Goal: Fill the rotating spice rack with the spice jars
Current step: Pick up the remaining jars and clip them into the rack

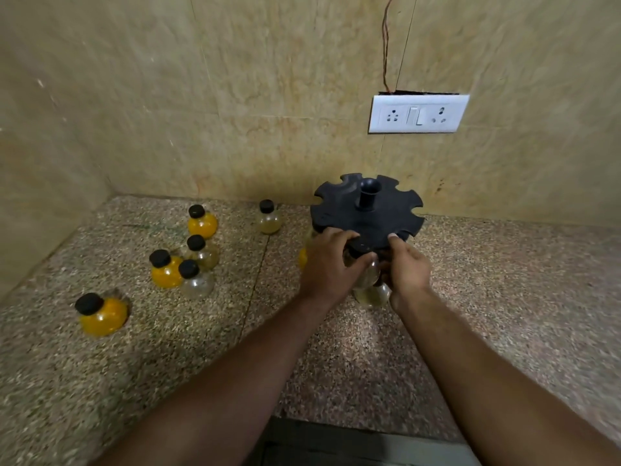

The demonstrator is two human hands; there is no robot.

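Left hand [331, 264] grip clamped around a clear jar [364, 269] with a black cap, held at the near edge of the spice rack [366, 210], cap up against a notch in the black top disc. Right hand [408, 269] fingers curled, fingertips on the disc rim just right of that jar; can't tell if it's gripping anything. Another clear jar [373, 295] sits below, under the rack. Rack stands on the speckled worktop [504, 297] against the wall. Left of the rack, loose on the worktop: six jars, three orange-filled [100, 314], three clear or pale [270, 217]. Wall socket plate [418, 113] above-right of the rack.
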